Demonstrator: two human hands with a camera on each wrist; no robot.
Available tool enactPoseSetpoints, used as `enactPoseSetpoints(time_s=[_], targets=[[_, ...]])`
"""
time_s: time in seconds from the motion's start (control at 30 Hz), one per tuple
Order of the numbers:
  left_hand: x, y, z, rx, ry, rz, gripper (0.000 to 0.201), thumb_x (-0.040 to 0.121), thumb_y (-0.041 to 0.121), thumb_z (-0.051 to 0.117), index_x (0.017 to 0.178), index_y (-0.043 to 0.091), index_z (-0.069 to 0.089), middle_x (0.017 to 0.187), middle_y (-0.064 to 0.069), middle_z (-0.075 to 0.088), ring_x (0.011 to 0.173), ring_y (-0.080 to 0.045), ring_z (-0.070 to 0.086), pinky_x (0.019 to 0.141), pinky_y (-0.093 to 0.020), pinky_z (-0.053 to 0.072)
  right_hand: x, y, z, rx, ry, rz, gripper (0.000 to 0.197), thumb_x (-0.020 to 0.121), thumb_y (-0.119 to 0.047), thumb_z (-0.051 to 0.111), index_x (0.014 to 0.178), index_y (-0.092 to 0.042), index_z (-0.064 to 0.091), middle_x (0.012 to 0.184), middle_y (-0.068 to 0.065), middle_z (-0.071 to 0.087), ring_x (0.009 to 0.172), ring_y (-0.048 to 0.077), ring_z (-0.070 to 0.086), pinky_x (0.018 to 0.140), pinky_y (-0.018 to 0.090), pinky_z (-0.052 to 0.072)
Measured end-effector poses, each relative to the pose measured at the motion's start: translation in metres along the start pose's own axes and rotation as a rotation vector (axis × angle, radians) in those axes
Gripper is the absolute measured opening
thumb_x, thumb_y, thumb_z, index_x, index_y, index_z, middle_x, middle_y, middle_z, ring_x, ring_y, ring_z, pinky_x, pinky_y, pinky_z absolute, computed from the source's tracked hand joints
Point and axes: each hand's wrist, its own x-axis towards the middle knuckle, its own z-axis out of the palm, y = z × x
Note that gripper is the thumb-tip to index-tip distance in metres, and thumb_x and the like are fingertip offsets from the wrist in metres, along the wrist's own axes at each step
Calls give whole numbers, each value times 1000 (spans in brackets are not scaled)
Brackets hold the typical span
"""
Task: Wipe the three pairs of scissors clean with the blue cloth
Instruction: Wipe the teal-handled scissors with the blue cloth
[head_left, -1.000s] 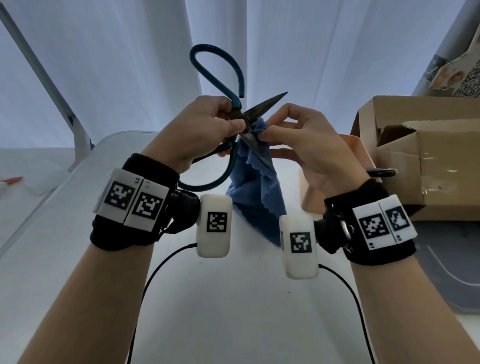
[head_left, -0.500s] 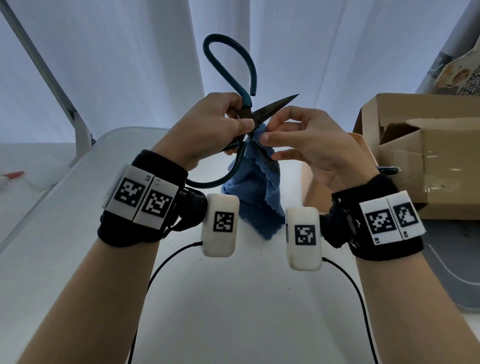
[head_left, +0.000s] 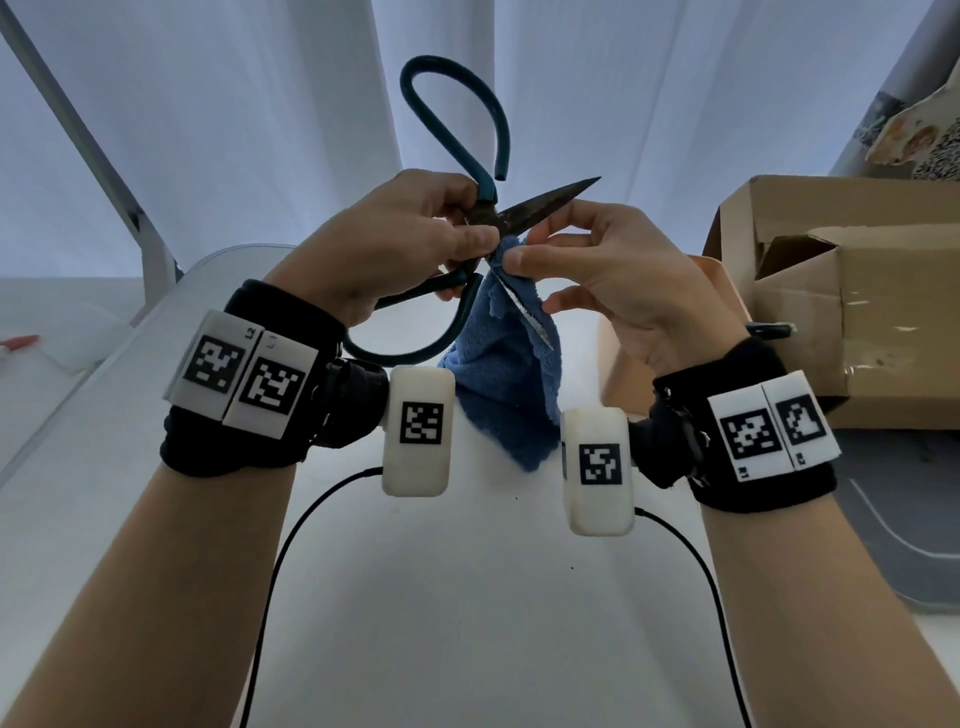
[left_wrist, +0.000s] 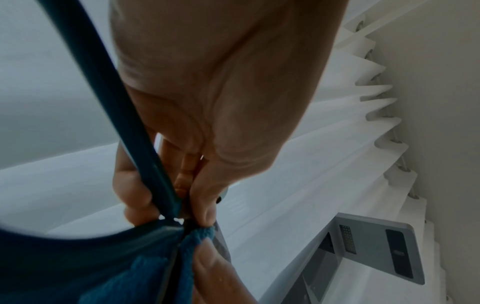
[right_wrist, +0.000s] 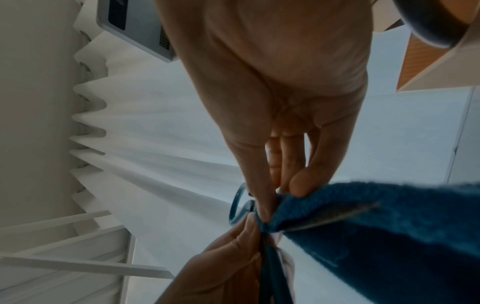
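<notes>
One pair of large scissors (head_left: 540, 200) with teal loop handles and dark, rusty blades is held up above the white table (head_left: 467, 597), blades spread apart. My left hand (head_left: 405, 239) grips it at the pivot; the teal handle (left_wrist: 124, 127) crosses its fingers in the left wrist view. My right hand (head_left: 582, 260) pinches the blue cloth (head_left: 498, 384) against the lower blade near the pivot, and the cloth (right_wrist: 376, 226) hangs down from there. The lower blade's edge (head_left: 530, 319) shows against the cloth. No other scissors are in view.
An open cardboard box (head_left: 852, 291) stands at the right, with a dark pen-like object (head_left: 769, 329) beside it. White curtains hang behind. A white frame leg (head_left: 98, 171) slants at the left. Black cables (head_left: 291, 545) trail from the wrist units over the table.
Both hands and the scissors have risen a little. The right hand's pinch on the cloth has slid up the lower blade toward the pivot.
</notes>
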Motion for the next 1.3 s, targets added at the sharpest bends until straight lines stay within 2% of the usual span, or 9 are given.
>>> enactPoseSetpoints(time_s=[0.1, 0.23, 0.43, 0.57, 0.7, 0.83, 0.97, 1.13, 1.3], targets=[[-2, 2, -1, -35, -23, 8, 21, 99, 12, 58, 115, 0, 64, 95, -11, 60, 69, -12, 57, 60, -22, 53, -1, -2, -2, 76, -24, 2, 22, 82, -6, 79, 89, -12, 60, 88, 7, 74, 80, 13, 69, 57, 21, 52], [-4, 4, -6, -65, -42, 18, 19, 99, 12, 59, 114, 3, 65, 93, -5, 61, 65, -6, 57, 60, -21, 53, -2, -6, -8, 172, -129, 20, 28, 84, 0, 75, 89, -16, 52, 84, 4, 73, 80, 14, 68, 65, 23, 55], [-2, 2, -1, -21, -5, 18, 20, 98, 13, 61, 112, 0, 63, 97, -12, 58, 70, -10, 58, 60, -22, 55, -2, -2, -4, 133, -45, 30, 32, 81, -3, 79, 84, -19, 51, 90, 7, 70, 77, 14, 67, 55, 20, 51], [-3, 1, -7, -31, -12, -4, 12, 97, 14, 62, 106, 7, 66, 97, -10, 62, 66, -5, 61, 61, -22, 56, -2, -4, -6, 109, -87, 33, 31, 83, -3, 77, 87, -18, 51, 85, 5, 71, 78, 12, 67, 55, 20, 51], [-5, 2, -9, -58, -27, 2, 4, 97, 14, 62, 99, 14, 66, 98, -5, 65, 68, -5, 62, 63, -23, 57, -4, -6, -8, 119, -95, 26, 30, 83, -5, 78, 85, -18, 51, 80, 2, 73, 77, 12, 68, 54, 19, 51], [-3, 3, -3, -37, -21, 11, 12, 98, 13, 61, 107, 7, 65, 98, -8, 62, 67, -4, 62, 61, -21, 55, -3, -4, -4, 153, -46, 13, 30, 84, -5, 77, 85, -18, 50, 77, -1, 71, 72, 10, 68, 53, 19, 50], [-1, 1, -9, -68, 25, -9, 18, 97, 12, 61, 112, 1, 64, 101, -13, 66, 67, -7, 61, 61, -22, 56, -3, -5, -6, 129, -96, 12, 30, 85, -2, 76, 87, -18, 50, 80, 1, 70, 76, 11, 67, 57, 20, 52], [-2, 2, -6, -73, 22, -12, 14, 98, 11, 60, 109, 5, 65, 99, -10, 66, 65, -5, 61, 59, -19, 54, -3, -4, -3, 62, -61, -7, 29, 84, -6, 78, 86, -17, 51, 86, 9, 69, 83, 19, 69, 58, 22, 52], [-1, 2, -7, -63, 26, -32, 16, 98, 12, 61, 111, 5, 66, 97, -8, 66, 65, -5, 62, 59, -19, 54, -2, -4, -2, 97, -55, -14, 30, 84, -4, 77, 88, -18, 51, 85, 8, 67, 79, 18, 68, 56, 21, 51]])
